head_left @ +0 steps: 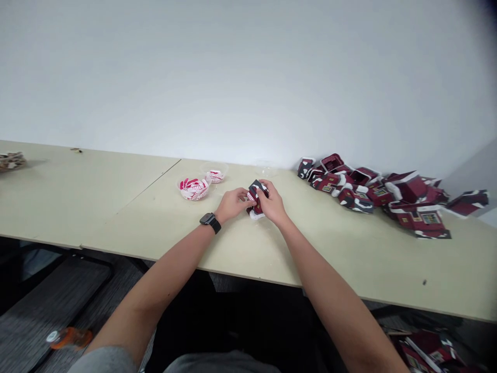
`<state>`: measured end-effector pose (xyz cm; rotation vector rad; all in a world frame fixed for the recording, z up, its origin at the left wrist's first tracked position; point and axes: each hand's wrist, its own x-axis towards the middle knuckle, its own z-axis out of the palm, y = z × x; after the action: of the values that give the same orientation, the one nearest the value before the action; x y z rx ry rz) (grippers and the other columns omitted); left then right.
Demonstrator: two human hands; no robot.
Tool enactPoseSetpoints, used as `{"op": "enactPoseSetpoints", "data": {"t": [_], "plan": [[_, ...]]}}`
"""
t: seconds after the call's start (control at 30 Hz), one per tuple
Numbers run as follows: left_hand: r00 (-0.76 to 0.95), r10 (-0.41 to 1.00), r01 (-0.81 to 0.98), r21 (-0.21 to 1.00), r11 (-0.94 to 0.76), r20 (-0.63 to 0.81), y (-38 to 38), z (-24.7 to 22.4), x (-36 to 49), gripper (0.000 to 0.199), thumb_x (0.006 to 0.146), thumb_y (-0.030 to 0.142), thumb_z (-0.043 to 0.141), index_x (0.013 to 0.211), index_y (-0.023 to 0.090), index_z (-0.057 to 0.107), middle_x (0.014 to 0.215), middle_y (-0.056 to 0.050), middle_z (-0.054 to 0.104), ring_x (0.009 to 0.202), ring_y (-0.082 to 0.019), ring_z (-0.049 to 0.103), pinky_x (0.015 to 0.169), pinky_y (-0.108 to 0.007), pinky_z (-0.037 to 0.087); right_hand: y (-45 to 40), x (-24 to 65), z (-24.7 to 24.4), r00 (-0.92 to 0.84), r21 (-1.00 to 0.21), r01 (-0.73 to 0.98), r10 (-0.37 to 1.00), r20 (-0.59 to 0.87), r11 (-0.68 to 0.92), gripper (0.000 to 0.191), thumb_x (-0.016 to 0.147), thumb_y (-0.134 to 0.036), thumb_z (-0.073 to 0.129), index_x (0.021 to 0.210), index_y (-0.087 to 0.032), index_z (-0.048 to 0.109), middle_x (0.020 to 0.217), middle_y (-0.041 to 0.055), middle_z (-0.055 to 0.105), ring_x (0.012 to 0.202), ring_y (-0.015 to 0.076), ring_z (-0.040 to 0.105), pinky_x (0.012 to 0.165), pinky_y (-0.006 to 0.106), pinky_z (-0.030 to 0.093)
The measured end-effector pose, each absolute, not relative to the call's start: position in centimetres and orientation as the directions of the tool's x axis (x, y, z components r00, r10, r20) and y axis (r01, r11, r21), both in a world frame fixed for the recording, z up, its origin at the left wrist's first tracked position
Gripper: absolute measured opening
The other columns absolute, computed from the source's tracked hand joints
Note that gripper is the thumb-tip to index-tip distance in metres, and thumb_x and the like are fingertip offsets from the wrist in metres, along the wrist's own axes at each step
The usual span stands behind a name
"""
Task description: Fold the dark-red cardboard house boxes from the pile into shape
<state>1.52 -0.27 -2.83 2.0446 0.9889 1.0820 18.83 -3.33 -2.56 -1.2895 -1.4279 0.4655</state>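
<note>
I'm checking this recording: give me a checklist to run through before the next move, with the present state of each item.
1. Right hand gripping the small maroon piece: ok.
2. Left hand at the same piece: ok, on its left side.
3. Left hand's exact grip: cannot tell, the contact is too small.
4. Red-and-white pieces within reach: ok, seemingly, left of the hands.
5. Maroon pile apart from the hands: ok, off to the right.
6. Maroon pile neatly stacked: not ok, jumbled.

Workroom: table (pixel 368 259), piled maroon pieces (pixel 411 187)
</note>
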Motion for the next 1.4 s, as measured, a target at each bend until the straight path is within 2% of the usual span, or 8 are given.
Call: {"op": "enactPoseSetpoints", "data": {"t": [0.5, 1.03, 1.4], "plan": [[0.33, 0.849, 0.378, 0.766, -0.52, 0.413, -0.4, -3.0, 1.9, 0.035, 0.08, 0.044, 0.08, 0.104, 0.02, 0.074, 0.104, -0.006, 0.08, 0.096, -0.022, 0.074, 0.088, -0.033, 0.056, -3.1, 19.0, -2.5, 0.177, -0.812, 0.479, 0.869, 0.462, 0.334, 0.043, 0.092, -0.043, 0.052, 0.13, -0.025, 0.063, 0.131, 0.009, 0.07, 0.12, 0.028, 0.063, 0.112, 0.049, 0.046], [0.317, 0.851, 0.513, 0.679, -0.525, 0.418, -1.4, -2.2, 2.2, 0.027, 0.084, 0.041, 0.076, 0.103, 0.023, 0.073, 0.106, -0.005, 0.081, 0.097, -0.025, 0.075, 0.088, -0.035, 0.056, -3.4, 19.0, -2.4, 0.163, -0.809, 0.487, 0.875, 0.455, 0.33, 0.043, 0.093, -0.044, 0.052, 0.131, -0.026, 0.062, 0.132, 0.0087, 0.07, 0.118, 0.0278, 0.064, 0.111, 0.049, 0.047], [0.329, 0.839, 0.539, 0.643, -0.544, 0.433, -1.5, -2.0, 2.1, 0.03, 0.085, 0.044, 0.073, 0.106, 0.022, 0.075, 0.107, -0.006, 0.081, 0.096, -0.025, 0.074, 0.089, -0.036, 0.055, -3.4, 19.1, -2.3, 0.149, -0.799, 0.497, 0.875, 0.461, 0.337, 0.044, 0.093, -0.044, 0.051, 0.132, -0.026, 0.061, 0.133, 0.0093, 0.069, 0.119, 0.0276, 0.064, 0.111, 0.049, 0.047]]}}
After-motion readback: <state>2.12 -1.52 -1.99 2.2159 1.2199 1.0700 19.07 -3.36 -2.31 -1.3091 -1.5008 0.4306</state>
